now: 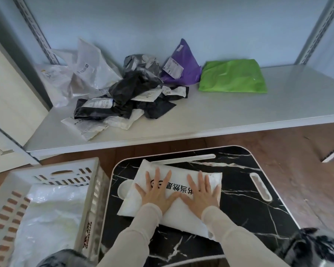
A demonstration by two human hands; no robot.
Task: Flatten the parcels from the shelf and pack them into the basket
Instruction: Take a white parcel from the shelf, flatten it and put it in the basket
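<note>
Sitting on my left, the white basket (96, 170) has a white bag (52, 218) inside. My left hand (156, 191) and right hand (202, 193) press flat, fingers spread wide, on the white parcel (181, 216) on the black table (249, 214). More parcels (127, 93) lie on the shelf (258, 116), with the green parcel (232, 76) farthest right.
</note>
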